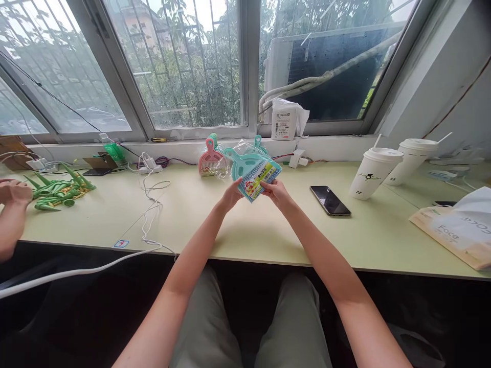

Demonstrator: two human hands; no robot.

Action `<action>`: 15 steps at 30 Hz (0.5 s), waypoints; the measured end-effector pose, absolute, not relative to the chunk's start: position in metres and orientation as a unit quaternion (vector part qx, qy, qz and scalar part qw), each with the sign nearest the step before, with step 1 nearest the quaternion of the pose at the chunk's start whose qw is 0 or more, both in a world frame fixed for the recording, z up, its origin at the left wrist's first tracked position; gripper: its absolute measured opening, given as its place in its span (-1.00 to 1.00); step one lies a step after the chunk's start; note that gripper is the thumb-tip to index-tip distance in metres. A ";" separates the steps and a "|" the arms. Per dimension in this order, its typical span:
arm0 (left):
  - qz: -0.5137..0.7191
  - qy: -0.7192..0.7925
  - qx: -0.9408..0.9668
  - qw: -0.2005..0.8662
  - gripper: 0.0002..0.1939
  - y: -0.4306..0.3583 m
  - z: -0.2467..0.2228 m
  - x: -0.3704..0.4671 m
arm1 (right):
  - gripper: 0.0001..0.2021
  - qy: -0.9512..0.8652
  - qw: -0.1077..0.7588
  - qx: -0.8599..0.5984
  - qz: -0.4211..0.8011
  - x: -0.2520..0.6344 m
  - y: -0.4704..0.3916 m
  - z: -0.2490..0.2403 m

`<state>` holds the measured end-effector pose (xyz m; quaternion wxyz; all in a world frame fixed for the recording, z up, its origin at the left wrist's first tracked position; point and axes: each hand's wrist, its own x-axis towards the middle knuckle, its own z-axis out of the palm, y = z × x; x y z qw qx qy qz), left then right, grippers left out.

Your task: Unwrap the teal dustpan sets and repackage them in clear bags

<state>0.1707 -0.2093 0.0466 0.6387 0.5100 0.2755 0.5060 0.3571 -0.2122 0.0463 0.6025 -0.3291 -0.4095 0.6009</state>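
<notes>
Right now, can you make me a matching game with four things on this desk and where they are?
Things:
1. teal dustpan
2. phone
3. cups
4. green cones

Places:
A. far left, by another person's hand
B. flat on the desk, right of the hands
C. held in left hand and right hand
D. standing far right, straws in lids

Pairs: 1-C, 2-B, 3-D, 4-A

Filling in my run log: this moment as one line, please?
both hands hold teal dustpan pack above desk | pink dustpan behind | phone right

"Face" reads on the tissue pack (458, 236) at right
</notes>
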 end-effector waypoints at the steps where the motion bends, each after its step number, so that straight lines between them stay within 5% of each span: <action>1: 0.503 0.271 0.512 0.642 -0.53 -0.210 0.046 0.171 | -0.78 -0.401 0.608 -0.329 0.601 0.355 -0.212 0.046; 7: 0.480 0.228 0.546 0.648 -0.48 -0.213 0.044 0.177 | -0.70 -0.362 0.656 -0.314 0.583 0.342 -0.214 0.039; 15: 0.629 0.279 0.500 0.526 -0.30 -0.209 0.031 0.195 | -0.75 -0.334 0.686 -0.314 0.565 0.333 -0.216 0.029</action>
